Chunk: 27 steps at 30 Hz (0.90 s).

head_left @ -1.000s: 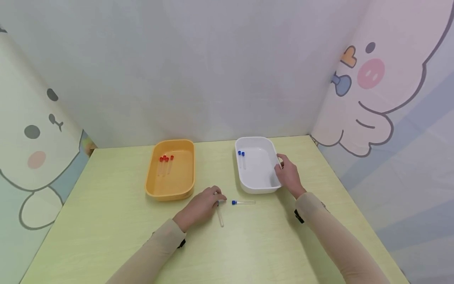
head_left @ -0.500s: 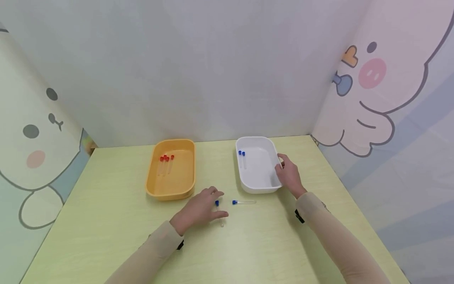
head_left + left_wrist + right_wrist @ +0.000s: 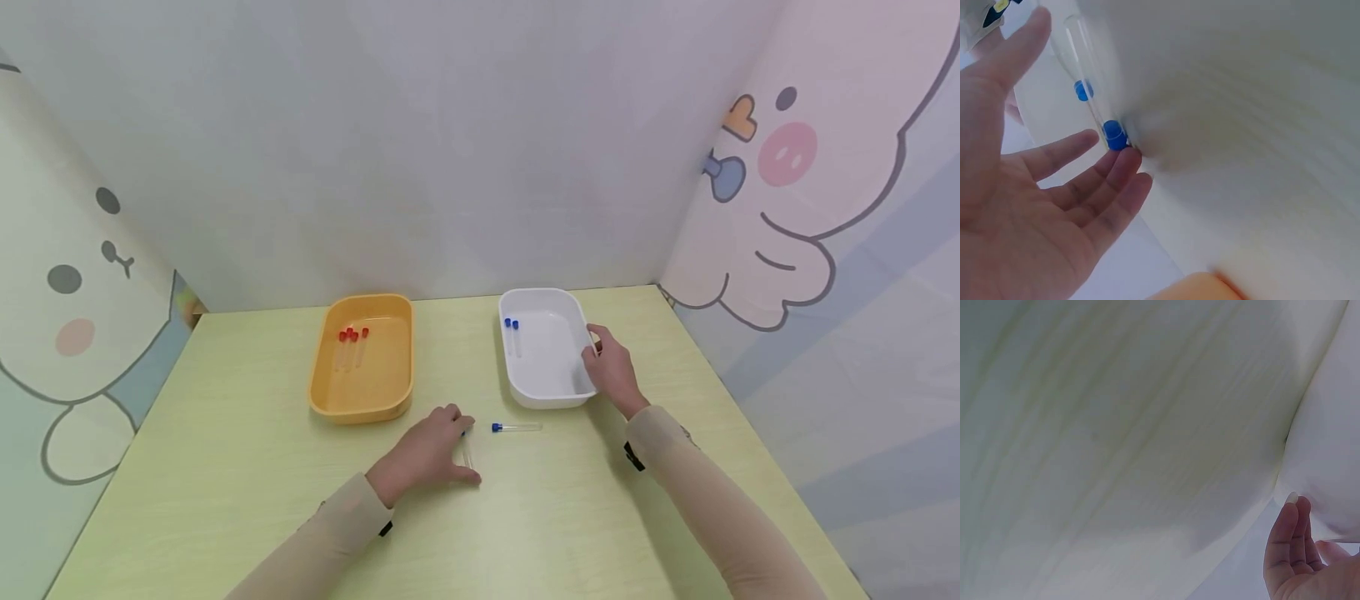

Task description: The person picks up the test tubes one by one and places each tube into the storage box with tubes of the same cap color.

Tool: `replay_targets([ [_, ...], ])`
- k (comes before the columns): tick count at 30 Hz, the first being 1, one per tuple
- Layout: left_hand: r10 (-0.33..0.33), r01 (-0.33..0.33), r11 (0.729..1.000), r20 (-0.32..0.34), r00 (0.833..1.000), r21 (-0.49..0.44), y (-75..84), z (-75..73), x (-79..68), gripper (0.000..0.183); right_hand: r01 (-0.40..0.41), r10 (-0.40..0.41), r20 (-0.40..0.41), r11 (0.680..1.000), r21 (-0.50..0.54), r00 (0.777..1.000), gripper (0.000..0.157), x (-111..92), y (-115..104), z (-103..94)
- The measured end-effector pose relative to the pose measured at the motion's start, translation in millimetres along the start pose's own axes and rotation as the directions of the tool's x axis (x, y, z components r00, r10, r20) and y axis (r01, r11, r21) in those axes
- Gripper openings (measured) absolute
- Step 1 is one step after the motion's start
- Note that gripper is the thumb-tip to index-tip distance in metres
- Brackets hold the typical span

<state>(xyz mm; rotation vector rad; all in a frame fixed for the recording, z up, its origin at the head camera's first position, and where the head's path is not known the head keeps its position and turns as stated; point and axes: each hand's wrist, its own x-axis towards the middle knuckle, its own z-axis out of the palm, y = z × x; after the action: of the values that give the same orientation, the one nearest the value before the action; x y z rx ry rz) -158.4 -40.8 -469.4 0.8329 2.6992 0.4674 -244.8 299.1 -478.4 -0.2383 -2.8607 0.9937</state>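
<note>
My left hand [image 3: 429, 450] is spread over a clear test tube [image 3: 468, 452] with a blue cap, which lies on the table. In the left wrist view its fingertips are right at the blue cap [image 3: 1114, 135], while the thumb stands apart near the tube's other end. A second blue-capped test tube [image 3: 519, 427] lies crosswise just to the right. My right hand [image 3: 613, 372] holds the right rim of a white tray [image 3: 551, 367], thumb over the edge and fingers along the outer wall. Two blue-capped tubes [image 3: 517, 340] lie inside that tray.
An orange tray [image 3: 386, 375] stands at the left, with several red-capped tubes [image 3: 352, 350] in it. Behind the pale wooden table [image 3: 570, 517] hangs a plain curtain [image 3: 450, 167], and printed cartoon panels flank both sides.
The left thumb and fingers have spread apart around the near tube, and the hand has shifted slightly toward the body. The right hand stays on the white tray's rim.
</note>
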Motion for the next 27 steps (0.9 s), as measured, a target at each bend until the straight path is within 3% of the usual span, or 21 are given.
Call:
replay_targets([
  [13,0.013,-0.013,1.000,0.007,1.000,0.006,2.8,3.8,1.5,0.089,-0.004,0.004,0.005,1.000,0.004,1.000,0.052,-1,0,-1.1],
  [21,0.014,-0.013,0.999,0.010,1.000,-0.048,5.1,-3.9,10.3,0.090,-0.017,0.017,0.013,1.000,0.002,1.000,0.052,-1,-1,-2.0],
  [27,0.046,-0.047,0.997,-0.028,0.999,-0.054,10.0,-13.0,15.6,0.089,-0.021,0.021,0.019,1.000,0.000,1.000,0.053,0,-2,-1.9],
])
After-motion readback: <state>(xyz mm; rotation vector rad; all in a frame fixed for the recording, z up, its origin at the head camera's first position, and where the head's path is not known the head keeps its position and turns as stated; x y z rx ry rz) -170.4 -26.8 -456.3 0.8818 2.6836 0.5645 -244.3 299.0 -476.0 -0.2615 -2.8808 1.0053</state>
